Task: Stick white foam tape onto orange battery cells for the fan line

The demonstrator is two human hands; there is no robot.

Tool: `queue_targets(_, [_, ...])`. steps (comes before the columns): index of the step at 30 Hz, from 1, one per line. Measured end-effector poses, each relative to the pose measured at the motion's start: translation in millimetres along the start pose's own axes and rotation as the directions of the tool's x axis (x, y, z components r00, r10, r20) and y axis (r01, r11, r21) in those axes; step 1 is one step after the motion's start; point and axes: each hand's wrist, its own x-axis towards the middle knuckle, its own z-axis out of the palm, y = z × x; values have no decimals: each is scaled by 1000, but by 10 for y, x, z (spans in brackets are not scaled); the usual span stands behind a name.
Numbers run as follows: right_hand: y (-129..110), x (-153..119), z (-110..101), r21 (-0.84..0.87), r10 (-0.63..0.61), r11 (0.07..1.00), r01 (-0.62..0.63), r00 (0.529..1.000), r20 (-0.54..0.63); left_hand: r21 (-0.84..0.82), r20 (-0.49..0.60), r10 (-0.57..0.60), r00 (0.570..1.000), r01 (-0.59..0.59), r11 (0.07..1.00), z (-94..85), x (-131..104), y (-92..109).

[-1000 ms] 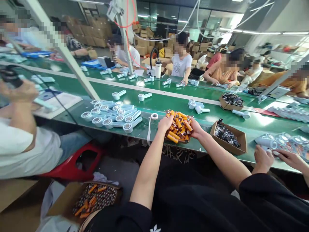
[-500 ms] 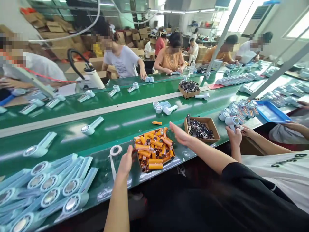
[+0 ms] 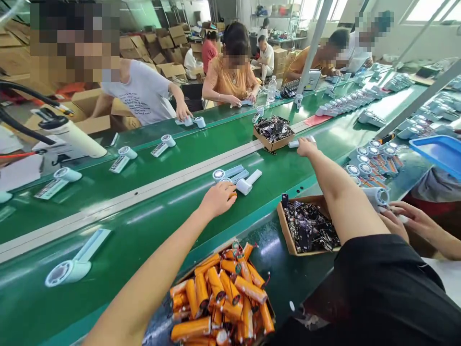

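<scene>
My left hand [image 3: 219, 198] is over the green belt, its fingers curled round an orange battery [image 3: 233, 195] that shows only in part. Right beside it lie light-blue fan housings [image 3: 248, 182]. Farther off, my right hand [image 3: 306, 145] reaches across the belt to a pale blue housing [image 3: 293, 143], fingers closed on it. Close to me sits a box of orange batteries [image 3: 223, 293] with wires on their ends. To its right stands a carton of dark circuit boards [image 3: 311, 226].
A second carton of boards [image 3: 273, 130] stands on the belt's middle strip [image 3: 144, 190]. One housing [image 3: 68, 270] lies at left. Co-workers sit across the belt; at right are a person's hands [image 3: 406, 218], a blue tray [image 3: 439, 149] and rows of housings.
Both hands have moved forward from beside the battery box onto the belt. My left hand has closed on the loose battery, my right on a housing. The view has shifted closer to the belt.
</scene>
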Motion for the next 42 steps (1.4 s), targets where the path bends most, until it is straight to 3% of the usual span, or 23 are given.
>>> queue_targets(2, [168,169,143,-54,44,998,-42,999,25,82,-10,29,1000,-28,996,226,125,-159])
queue_targets(6, [459,369,304,-127,89,989,-79,993,75,144,51,56,997,-63,988,435,-100,-427])
queue_targets(9, [557,432,348,-201,45,979,-38,998,33,129,76,-2,997,-8,992,503,-253,-475])
queue_targets(12, [522,432,361,-245,7,969,-1,1000,24,82,59,-101,993,96,992,557,-229,-406])
queue_targets(18, [447,264,303,-344,-9,939,13,1000,13,-63,75,-181,981,186,980,395,-268,-287])
queue_targets(20, [376,143,234,-410,-82,908,89,996,35,-111,93,-216,972,226,968,279,-385,-271])
queue_targets(22, [184,-34,145,-401,-242,882,249,968,67,-204,78,-272,959,282,937,162,-520,-249])
queue_targets(24, [-147,-255,67,-324,-426,842,431,900,90,-463,36,-387,921,359,811,45,-657,-211])
queue_targets(27, [-776,-551,46,-181,-662,725,665,745,87,-874,47,-613,788,330,357,-160,-885,-110])
queue_targets(29, [-1140,-673,101,-113,-779,605,789,615,121,-949,42,-732,680,257,184,-332,-1111,-7])
queue_targets(30, [-1278,-719,141,-83,-809,557,827,562,170,-959,23,-780,625,235,160,-427,-1266,53])
queue_targets(31, [-1384,-757,186,-61,-806,545,836,542,237,-962,3,-815,579,225,156,-526,-1457,117])
queue_targets(33, [-1514,-797,277,-57,-726,597,800,570,384,-962,-21,-854,521,221,158,-714,-1947,245])
queue_targets(34, [-1551,-785,319,-73,-667,653,754,618,415,-960,-32,-865,500,224,165,-795,-2240,309])
queue_targets(37, [-1595,-661,416,-136,-669,640,756,635,386,-917,-78,-906,415,327,229,-914,-3186,557])
queue_targets(40, [-1541,-639,422,-188,-668,655,732,677,309,-789,-101,-938,332,547,279,-817,-3892,900])
queue_targets(42, [-1483,-728,382,-207,-650,678,705,707,279,-697,-128,-925,359,630,341,-691,-4047,1116])
